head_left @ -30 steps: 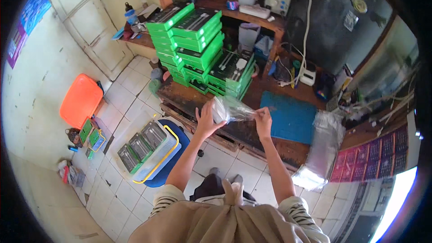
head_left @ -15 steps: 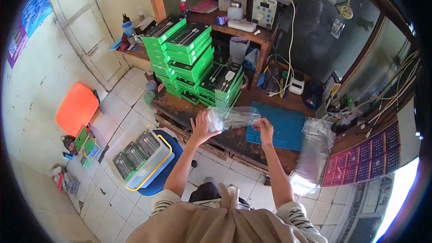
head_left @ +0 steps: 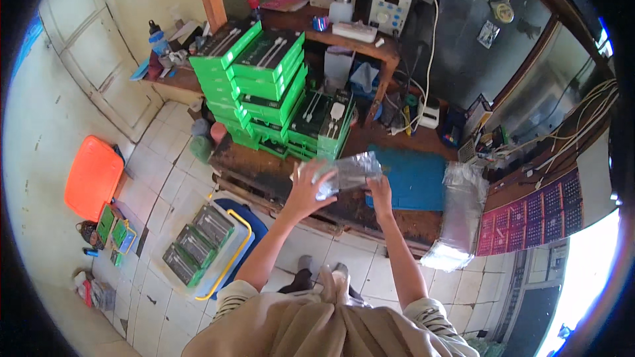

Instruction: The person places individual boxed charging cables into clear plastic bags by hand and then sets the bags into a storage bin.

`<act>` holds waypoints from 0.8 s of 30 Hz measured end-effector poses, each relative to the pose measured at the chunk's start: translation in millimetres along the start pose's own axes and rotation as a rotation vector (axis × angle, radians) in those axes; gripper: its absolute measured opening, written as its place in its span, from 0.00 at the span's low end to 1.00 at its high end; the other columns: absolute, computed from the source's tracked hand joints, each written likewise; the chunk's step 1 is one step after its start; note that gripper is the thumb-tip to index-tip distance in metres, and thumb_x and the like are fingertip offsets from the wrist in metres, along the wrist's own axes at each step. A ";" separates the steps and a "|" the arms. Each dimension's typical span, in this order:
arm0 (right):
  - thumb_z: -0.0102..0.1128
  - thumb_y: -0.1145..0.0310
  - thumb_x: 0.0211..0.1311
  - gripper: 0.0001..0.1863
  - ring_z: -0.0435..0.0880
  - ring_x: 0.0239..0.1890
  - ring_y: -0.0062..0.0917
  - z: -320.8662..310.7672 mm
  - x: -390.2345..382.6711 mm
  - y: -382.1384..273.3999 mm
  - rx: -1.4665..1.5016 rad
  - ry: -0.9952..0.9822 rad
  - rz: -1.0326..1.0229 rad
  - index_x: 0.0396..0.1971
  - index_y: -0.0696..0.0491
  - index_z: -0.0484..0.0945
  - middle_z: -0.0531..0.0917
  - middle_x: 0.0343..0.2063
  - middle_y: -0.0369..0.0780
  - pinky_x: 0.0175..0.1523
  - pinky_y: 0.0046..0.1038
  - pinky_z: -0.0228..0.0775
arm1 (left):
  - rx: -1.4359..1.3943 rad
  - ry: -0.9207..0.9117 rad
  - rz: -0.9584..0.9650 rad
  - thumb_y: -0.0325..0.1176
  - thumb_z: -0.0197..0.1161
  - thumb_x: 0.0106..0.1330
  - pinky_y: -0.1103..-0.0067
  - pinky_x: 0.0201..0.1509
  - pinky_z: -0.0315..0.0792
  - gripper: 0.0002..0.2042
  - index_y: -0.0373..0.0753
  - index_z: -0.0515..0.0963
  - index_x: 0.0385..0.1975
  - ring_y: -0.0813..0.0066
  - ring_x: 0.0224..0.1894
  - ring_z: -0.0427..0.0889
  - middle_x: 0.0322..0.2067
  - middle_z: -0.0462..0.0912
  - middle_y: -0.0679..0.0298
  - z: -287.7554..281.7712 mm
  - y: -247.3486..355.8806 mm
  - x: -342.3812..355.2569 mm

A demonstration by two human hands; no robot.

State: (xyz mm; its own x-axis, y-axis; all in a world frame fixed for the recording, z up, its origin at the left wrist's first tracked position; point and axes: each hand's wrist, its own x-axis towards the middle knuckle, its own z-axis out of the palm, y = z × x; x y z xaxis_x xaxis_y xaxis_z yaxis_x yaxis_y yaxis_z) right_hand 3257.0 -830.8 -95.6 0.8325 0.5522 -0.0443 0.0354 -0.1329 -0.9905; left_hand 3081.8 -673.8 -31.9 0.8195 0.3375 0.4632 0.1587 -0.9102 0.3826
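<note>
A clear, shiny plastic bag (head_left: 358, 166) stretches between my two hands above the front of the wooden workbench. My left hand (head_left: 308, 192) is closed round its left end, the fingers slightly blurred. At the other end my right hand (head_left: 380, 194) pinches the edge of the plastic. Beyond my left hand stand tall stacks of green and black boxes (head_left: 270, 53) with cutlery pictured on their lids. A blue mat (head_left: 413, 178) lies on the bench by my right hand. More clear plastic bags (head_left: 461, 208) lie piled at the mat's right, hanging over the bench edge.
Below left, a white basket (head_left: 243, 241) with yellow handles holds several black and green boxes (head_left: 198, 241). An orange lid (head_left: 94, 177) leans near the wall. A shelf behind carries a control unit (head_left: 389, 10). A white cable (head_left: 433, 46) hangs down, and a purple calendar (head_left: 532, 215) covers the right edge.
My left hand has turned and spread further over the plastic bag's end. My right hand has moved slightly left, bringing the hands closer. The view has shifted a little.
</note>
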 end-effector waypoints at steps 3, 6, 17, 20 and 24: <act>0.62 0.58 0.53 0.27 0.74 0.38 0.35 18.3 -6.3 -4.5 -0.168 0.012 0.122 0.48 0.57 0.64 0.74 0.38 0.46 0.41 0.35 0.66 | -0.019 -0.068 0.064 0.51 0.64 0.49 0.48 0.65 0.36 0.25 0.56 0.70 0.49 0.59 0.63 0.52 0.59 0.58 0.62 -4.9 -16.5 -8.1; 0.61 0.63 0.52 0.29 0.68 0.49 0.32 53.0 -13.6 -48.8 -0.399 0.301 -0.249 0.53 0.56 0.62 0.68 0.48 0.45 0.51 0.34 0.62 | 0.019 -0.056 0.083 0.46 0.65 0.50 0.50 0.65 0.37 0.23 0.54 0.72 0.48 0.60 0.62 0.55 0.57 0.61 0.64 -25.3 -37.0 -1.7; 0.58 0.71 0.46 0.18 0.67 0.51 0.36 179.4 -36.8 -200.8 -1.096 0.099 -1.092 0.42 0.56 0.73 0.73 0.40 0.42 0.59 0.44 0.51 | -1.132 0.246 -0.545 0.31 0.50 0.66 0.76 0.60 0.58 0.16 0.35 0.65 0.53 0.70 0.55 0.67 0.53 0.67 0.57 -61.1 -87.2 1.5; 0.54 0.67 0.47 0.17 0.68 0.50 0.34 213.0 -28.4 -181.8 -1.562 0.029 -1.126 0.39 0.57 0.75 0.75 0.38 0.41 0.63 0.46 0.48 | -1.222 0.220 -0.736 0.30 0.49 0.65 0.75 0.62 0.56 0.20 0.32 0.58 0.56 0.66 0.57 0.64 0.54 0.65 0.52 -51.5 -92.0 -4.3; 0.53 0.66 0.48 0.16 0.74 0.45 0.34 237.7 -8.3 -161.5 -1.763 0.042 -1.045 0.37 0.58 0.74 0.78 0.32 0.42 0.65 0.47 0.44 | -1.454 0.288 -0.846 0.30 0.48 0.65 0.76 0.60 0.60 0.21 0.33 0.58 0.57 0.71 0.56 0.65 0.53 0.66 0.55 -41.1 -100.6 2.3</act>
State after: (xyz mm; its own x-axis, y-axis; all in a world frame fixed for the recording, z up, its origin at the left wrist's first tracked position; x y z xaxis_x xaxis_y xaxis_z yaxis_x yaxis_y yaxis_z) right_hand 3113.0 -618.3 33.8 0.1549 0.9180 0.3651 0.7694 -0.3440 0.5383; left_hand 3045.1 -571.6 -36.4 0.6325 0.7531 -0.1813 -0.2643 0.4298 0.8634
